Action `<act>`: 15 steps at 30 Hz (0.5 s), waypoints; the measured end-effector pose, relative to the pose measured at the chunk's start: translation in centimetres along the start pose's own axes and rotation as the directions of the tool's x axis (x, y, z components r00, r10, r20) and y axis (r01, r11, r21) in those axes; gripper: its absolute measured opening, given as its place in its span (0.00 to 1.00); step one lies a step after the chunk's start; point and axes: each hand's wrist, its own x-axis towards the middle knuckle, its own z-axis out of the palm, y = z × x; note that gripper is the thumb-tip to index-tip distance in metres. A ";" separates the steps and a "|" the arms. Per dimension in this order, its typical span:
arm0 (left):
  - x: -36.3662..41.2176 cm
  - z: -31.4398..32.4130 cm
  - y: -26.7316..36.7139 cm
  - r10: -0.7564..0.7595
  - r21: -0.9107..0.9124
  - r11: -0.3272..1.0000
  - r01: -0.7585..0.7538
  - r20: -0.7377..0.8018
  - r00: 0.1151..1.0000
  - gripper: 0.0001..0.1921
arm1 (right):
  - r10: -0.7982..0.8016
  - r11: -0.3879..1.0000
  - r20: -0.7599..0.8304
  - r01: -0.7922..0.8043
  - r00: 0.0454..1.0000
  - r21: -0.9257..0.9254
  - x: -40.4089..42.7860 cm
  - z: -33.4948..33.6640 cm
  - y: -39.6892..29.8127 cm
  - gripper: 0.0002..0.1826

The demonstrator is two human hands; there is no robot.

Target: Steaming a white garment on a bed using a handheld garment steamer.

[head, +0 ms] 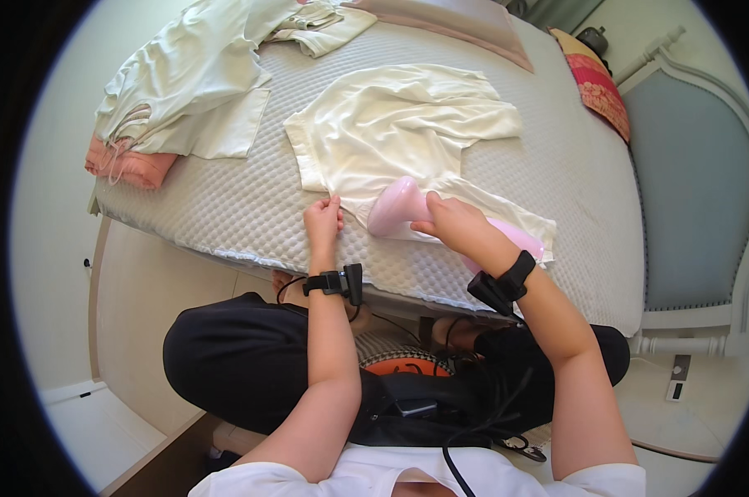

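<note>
A cream garment (380,124) lies spread and wrinkled on the quilted bed surface (244,205). Its two legs or sleeves point right, and a band-like edge is at the left. My left hand (322,223) pinches the garment's near edge between thumb and fingers. In my right hand (464,225) is the handle of a pink handheld garment steamer (394,208). The steamer's rounded head rests on or just above the near part of the garment, to the right of my left hand. Its underside contact is hidden.
A pale satin-like garment (188,87) lies at the bed's left over a folded salmon cloth (135,168). Folded cream clothing (324,31) and a pink cloth (449,25) are farther back. A blue padded headboard (697,186) stands right; black cables (473,428) cross my lap.
</note>
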 end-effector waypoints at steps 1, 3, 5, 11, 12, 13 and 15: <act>0.1 -0.1 0.0 0.004 0.017 1.000 -0.004 -0.013 1.000 0.11 | 0.002 1.000 0.001 -0.002 1.000 -0.003 -0.1 0.0 0.1 0.26; 0.0 -0.2 0.0 0.009 0.010 1.000 -0.009 -0.015 1.000 0.11 | -0.033 0.999 0.000 0.033 0.999 0.004 -0.4 -0.2 0.7 0.26; -0.1 -0.2 -0.1 0.012 -0.005 1.000 -0.012 -0.023 1.000 0.11 | -0.025 1.000 0.024 0.025 0.999 -0.012 -1.0 -0.5 1.6 0.26; -0.2 0.1 -0.5 0.042 -0.028 0.999 -0.042 -0.033 0.999 0.10 | 0.049 0.996 0.104 -0.041 0.993 -0.085 -3.3 -1.4 3.4 0.25; -0.1 0.1 -0.6 0.053 -0.026 0.998 -0.054 -0.028 0.998 0.10 | 0.068 0.995 0.097 -0.060 0.993 -0.078 -3.5 -1.3 3.6 0.25; 0.0 0.1 -0.8 0.064 -0.023 0.998 -0.064 -0.023 0.998 0.10 | 0.069 0.995 0.096 -0.061 0.993 -0.083 -3.4 -1.4 3.6 0.25; 0.2 0.1 -0.9 0.066 -0.026 0.997 -0.067 -0.022 0.998 0.10 | 0.021 0.997 0.056 -0.017 0.998 -0.075 -3.2 -1.1 3.3 0.25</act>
